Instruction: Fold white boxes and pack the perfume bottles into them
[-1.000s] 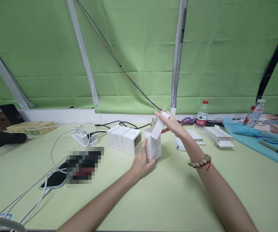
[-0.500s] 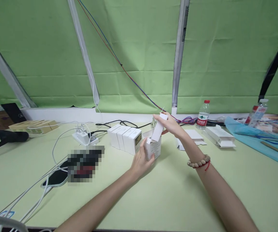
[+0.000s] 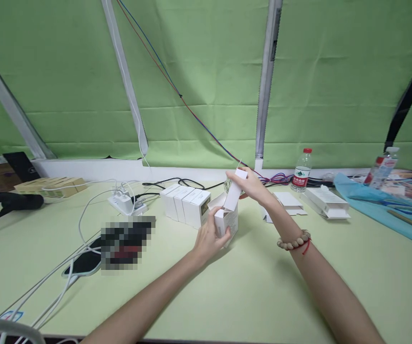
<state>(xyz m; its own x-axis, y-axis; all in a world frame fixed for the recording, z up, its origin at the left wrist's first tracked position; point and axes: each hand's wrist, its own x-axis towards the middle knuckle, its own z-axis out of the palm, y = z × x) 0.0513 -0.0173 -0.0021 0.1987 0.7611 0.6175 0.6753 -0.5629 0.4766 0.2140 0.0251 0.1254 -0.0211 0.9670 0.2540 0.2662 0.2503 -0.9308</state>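
My left hand (image 3: 209, 239) is closed round the lower left of an open white cardboard box (image 3: 227, 222), its flaps up. A narrow white cardboard piece (image 3: 236, 191) leans at the box's mouth, its lower end at the opening. My right hand (image 3: 251, 184) grips this piece near its top; whether it is a separate insert or small carton, I cannot tell. Just behind the piece shows a small shiny, glass-like object (image 3: 227, 185), mostly hidden. Left of my hands, several closed white boxes (image 3: 191, 208) stand in a row, one with a dark picture on its end.
Flattened white cartons (image 3: 288, 203) and another open carton (image 3: 327, 203) lie at right, near a water bottle (image 3: 301, 171). A power strip (image 3: 127, 205) with white cables, a dark phone-like object (image 3: 84, 263) and yellow boxes (image 3: 51, 186) are at left. Blue plastic sheeting (image 3: 388, 210) covers the far right.
The open box has tilted slightly in my left hand, and its rear flap shows more. My right hand stays on the narrow cardboard piece, almost unmoved.
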